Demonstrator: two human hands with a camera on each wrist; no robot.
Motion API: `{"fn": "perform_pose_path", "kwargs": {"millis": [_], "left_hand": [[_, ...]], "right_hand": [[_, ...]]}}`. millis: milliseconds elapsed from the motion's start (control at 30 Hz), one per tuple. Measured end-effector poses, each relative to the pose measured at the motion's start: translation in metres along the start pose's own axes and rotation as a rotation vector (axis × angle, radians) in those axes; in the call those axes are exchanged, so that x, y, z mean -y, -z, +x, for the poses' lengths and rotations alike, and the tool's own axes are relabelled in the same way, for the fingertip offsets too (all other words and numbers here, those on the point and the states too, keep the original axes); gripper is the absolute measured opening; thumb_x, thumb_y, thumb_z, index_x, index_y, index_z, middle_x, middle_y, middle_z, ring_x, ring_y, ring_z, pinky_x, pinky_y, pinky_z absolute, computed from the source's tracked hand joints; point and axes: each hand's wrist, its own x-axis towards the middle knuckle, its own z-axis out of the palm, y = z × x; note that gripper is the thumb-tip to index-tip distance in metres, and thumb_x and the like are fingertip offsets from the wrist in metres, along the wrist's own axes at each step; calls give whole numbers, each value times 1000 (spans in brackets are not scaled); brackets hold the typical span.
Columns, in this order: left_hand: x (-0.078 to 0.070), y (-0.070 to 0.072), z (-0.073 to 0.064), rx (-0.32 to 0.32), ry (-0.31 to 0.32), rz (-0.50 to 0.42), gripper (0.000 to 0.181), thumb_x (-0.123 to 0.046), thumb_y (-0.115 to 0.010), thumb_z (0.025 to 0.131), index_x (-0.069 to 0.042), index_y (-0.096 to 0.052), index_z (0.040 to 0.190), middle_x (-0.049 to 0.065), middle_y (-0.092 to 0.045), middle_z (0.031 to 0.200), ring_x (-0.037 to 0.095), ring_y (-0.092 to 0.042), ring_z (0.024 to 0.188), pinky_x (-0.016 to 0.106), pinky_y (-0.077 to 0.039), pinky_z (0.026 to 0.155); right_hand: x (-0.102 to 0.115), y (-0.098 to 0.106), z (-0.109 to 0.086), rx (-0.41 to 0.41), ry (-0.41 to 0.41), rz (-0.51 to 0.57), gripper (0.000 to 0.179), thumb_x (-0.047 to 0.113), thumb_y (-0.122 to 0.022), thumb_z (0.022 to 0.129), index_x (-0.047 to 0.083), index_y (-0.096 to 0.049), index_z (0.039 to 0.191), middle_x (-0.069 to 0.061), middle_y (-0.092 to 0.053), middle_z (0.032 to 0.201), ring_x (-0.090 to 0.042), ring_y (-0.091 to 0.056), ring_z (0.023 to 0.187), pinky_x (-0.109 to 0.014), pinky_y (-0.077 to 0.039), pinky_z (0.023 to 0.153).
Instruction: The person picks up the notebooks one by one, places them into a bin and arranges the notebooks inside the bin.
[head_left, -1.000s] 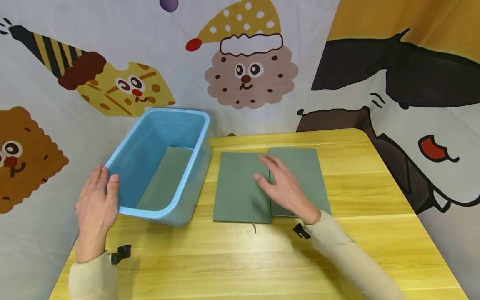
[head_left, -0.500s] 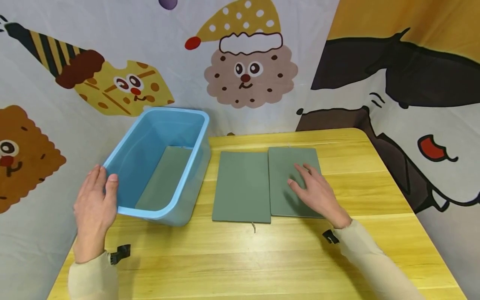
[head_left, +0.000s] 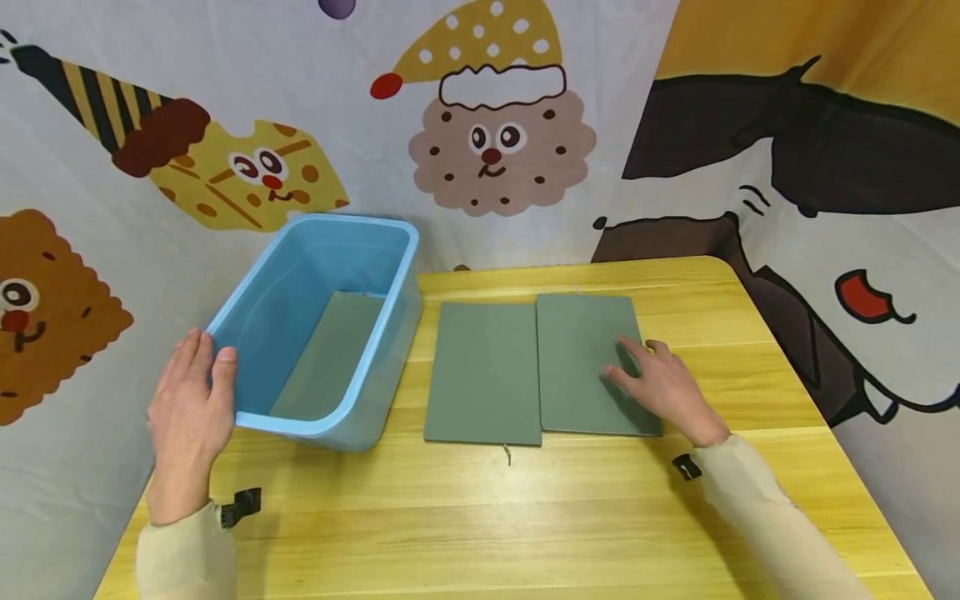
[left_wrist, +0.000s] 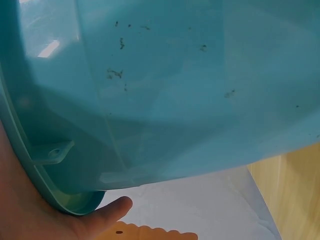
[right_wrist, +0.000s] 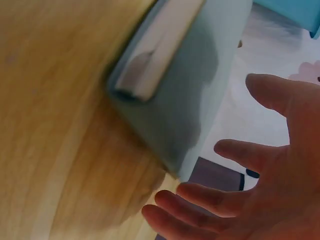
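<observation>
Two grey-green hardcover notebooks, a left one [head_left: 483,372] and a right one [head_left: 581,367], lie side by side on the table. Above the right edge of the right notebook hovers my right hand [head_left: 663,386], fingers spread and slightly bent, holding nothing. The right wrist view shows that notebook [right_wrist: 170,110] with its pale page edges, apart from the right hand [right_wrist: 260,190]. My left hand [head_left: 191,417] rests with fairly straight fingers against the near left rim of a light blue plastic bin [head_left: 401,342]. A flat grey-green item [head_left: 322,358] lies at the bottom of the bin.
The yellow wooden table [head_left: 450,517] extends in front of the notebooks and to their right. A cartoon-printed cloth [head_left: 517,242] hangs behind the table and along its sides. A thin ribbon [head_left: 507,455] sticks out from the left notebook's near edge.
My right hand has moved right, from above the seam between the two notebooks to the right notebook's outer edge. The left hand, bin and notebooks stay in place.
</observation>
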Motion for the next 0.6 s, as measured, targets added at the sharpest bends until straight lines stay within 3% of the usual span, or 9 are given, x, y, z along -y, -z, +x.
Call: {"fn": "perform_pose_path", "kwargs": {"millis": [400, 600], "left_hand": [[-2, 0, 1, 13, 9, 12, 80, -58, -18, 110, 3, -23, 161, 23, -17, 170, 45, -13, 156, 72, -13, 119], [-2, 1, 1, 9, 13, 9, 79, -57, -18, 111, 3, -22, 162, 22, -16, 170, 46, -13, 156, 74, -12, 118]], "right_hand": [[-6, -4, 11, 58, -18, -76, 85, 49, -71, 96, -8, -43, 152, -44, -50, 133, -58, -50, 117, -68, -41, 97], [-5, 0, 23, 101, -37, -32, 97, 48, -78, 91, -11, -35, 155, -46, -47, 124, -47, -55, 95, -56, -51, 77]]}}
